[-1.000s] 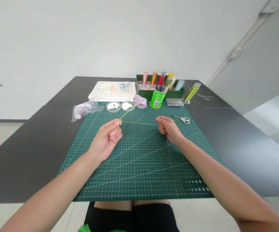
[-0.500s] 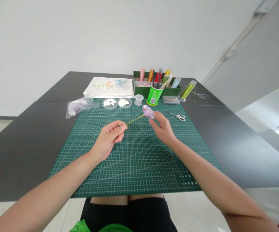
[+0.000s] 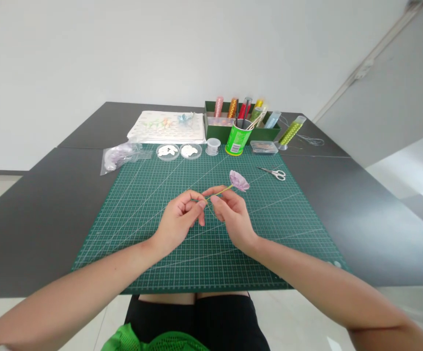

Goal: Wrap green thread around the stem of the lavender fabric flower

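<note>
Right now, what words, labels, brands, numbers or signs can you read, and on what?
None legible.
Green can: barcode and pale markings, too small and blurred to read.
Cutting mat: grid lines; any numbers too small to read.
Flower: no text visible.

Flower [image 3: 239, 180], thin petals with satiny sheen; cutting mat [image 3: 141, 187] below, matt, smooth, plastic-looking. Scissors [image 3: 271, 171] near the mat's right edge, metal blades, glossy plastic handles. Along its far edge, clear plastic dishes [image 3: 198, 152] and glossy can [image 3: 235, 142]; at its far left corner, crinkled transparent plastic bag [image 3: 113, 158].
</note>
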The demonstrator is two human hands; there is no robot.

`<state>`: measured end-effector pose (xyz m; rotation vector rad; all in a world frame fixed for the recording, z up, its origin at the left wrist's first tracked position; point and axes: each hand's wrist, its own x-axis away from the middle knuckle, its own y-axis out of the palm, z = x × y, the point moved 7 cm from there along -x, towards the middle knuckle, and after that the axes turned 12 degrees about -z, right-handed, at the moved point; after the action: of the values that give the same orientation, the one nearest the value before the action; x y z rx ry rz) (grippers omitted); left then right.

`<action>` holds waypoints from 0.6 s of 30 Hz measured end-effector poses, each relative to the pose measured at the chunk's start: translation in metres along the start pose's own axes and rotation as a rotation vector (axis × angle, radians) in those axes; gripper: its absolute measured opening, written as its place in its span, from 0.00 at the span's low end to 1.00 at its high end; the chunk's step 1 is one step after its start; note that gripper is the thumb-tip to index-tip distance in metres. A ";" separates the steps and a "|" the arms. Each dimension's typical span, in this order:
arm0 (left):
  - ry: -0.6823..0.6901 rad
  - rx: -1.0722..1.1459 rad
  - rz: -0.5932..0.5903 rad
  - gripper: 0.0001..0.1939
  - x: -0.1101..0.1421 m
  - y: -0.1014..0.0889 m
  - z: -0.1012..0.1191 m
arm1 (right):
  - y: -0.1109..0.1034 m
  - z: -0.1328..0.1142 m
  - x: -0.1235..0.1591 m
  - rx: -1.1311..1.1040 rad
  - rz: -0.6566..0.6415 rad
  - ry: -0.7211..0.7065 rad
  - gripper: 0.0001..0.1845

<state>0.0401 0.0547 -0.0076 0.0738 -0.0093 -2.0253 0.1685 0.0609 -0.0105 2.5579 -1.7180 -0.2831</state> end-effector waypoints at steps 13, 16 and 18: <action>-0.066 0.152 -0.158 0.16 -0.011 0.001 -0.030 | -0.017 0.011 -0.013 0.160 -0.078 0.017 0.13; -0.088 0.175 -0.229 0.16 -0.018 -0.002 -0.033 | -0.020 0.019 -0.019 0.043 -0.116 0.059 0.15; -0.102 0.173 -0.237 0.16 -0.023 -0.006 -0.035 | -0.021 0.025 -0.023 -0.021 -0.112 0.089 0.15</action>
<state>0.0468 0.0786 -0.0417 0.0838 -0.2504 -2.2596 0.1751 0.0915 -0.0351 2.6138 -1.5373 -0.1872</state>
